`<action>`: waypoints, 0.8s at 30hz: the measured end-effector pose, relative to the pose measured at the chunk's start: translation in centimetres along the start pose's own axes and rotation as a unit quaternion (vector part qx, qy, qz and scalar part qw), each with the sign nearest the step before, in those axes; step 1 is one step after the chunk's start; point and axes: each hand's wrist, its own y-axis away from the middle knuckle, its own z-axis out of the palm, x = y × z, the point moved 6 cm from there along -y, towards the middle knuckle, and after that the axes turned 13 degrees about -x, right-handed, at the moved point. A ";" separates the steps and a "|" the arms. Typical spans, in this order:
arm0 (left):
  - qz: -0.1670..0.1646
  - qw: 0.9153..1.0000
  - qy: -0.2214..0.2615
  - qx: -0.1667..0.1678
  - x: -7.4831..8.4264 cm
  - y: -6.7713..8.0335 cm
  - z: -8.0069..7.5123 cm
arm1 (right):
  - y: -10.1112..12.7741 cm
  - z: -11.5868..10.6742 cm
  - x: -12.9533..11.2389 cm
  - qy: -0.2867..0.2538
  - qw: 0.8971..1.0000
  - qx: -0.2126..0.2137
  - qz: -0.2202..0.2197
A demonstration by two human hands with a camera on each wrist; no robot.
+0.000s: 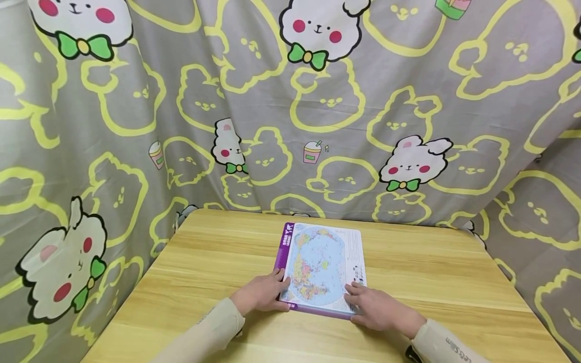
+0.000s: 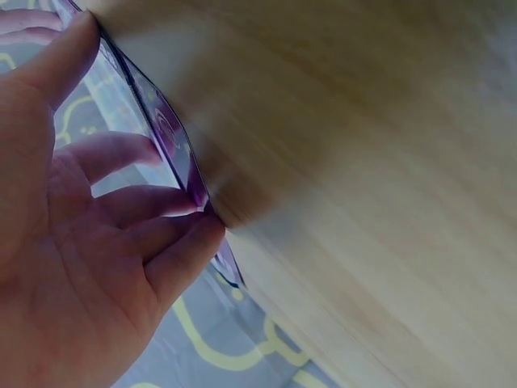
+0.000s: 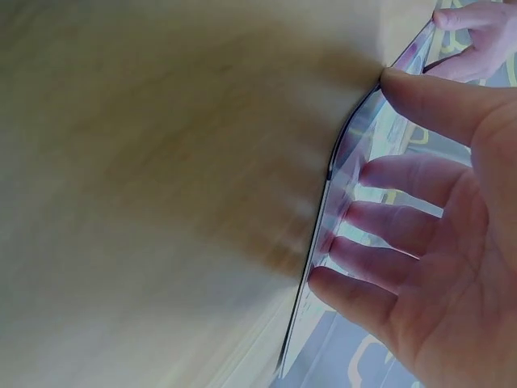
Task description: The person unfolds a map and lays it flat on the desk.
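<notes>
A world-map board (image 1: 320, 264) is shown lying flat at the middle of the wooden table (image 1: 431, 282). Its near corners are touched by the left hand (image 1: 263, 293) and right hand (image 1: 379, 310), fingers relaxed and spread, nothing clasped.

Your head camera looks forward and down from above the near edge of the pale wooden counter (image 1: 218, 262), facing the flat purple-bordered world map board (image 1: 322, 264). Each wrist camera sits very close at counter level beside the board's edge (image 2: 174, 149) (image 3: 355, 153); all three share it.

Wooden table (image 1: 454, 282), bunny-print curtain (image 1: 363, 126) behind.
</notes>
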 end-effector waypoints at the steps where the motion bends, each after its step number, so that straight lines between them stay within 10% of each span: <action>1: 0.001 1.000 -0.002 0.001 0.0 0.0 0.0 | 0.0 0.0 0.1 -0.004 1.000 -0.002 0.002; 24: 0.006 1.000 0.015 0.016 -0.4 -0.3 -0.1 | -1.2 -0.6 1.1 -0.002 1.000 0.007 0.012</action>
